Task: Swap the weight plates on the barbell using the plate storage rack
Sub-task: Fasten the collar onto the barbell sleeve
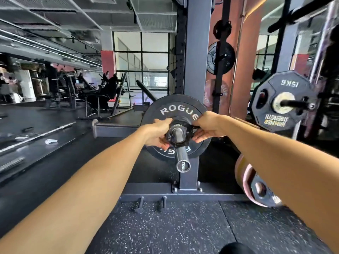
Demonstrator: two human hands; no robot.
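**Inspector:** Start at the grip. What do the hands hold?

**Assistant:** Both are on the black collar [178, 133] that sits on the barbell sleeve [181, 155]. The left hand [158, 133] curls round the collar's left edge, fingers wrapped under it. The right hand [208, 126] pinches the collar's right side at its small lever, thumb above, fingers spread below. Neither grip is slack; both have hold of the collar.

**Inspector:** And the collar's position?

**Assistant:** Pressed against the face of the black plate [175, 110], lettered ROGUE, which is loaded on the sleeve. The bare chrome end of the sleeve projects toward the camera, past the collar.

**Inspector:** What stands behind?

**Assistant:** A grey rack upright [197, 52], directly behind the plate. To its right, a storage post [221, 57] carries small black plates on pegs, with a reddish plate [211, 93] lower down.

**Inspector:** Further right?

**Assistant:** A twelve-sided black plate [271, 114] on another bar, its lettering mirrored. Below the right forearm, a pink plate [246, 180] stands on edge at the rack's base.

**Inspector:** Floor?

**Assistant:** Speckled rubber flooring [165, 226]; two pegs [151, 204] rise from the rack's base frame.
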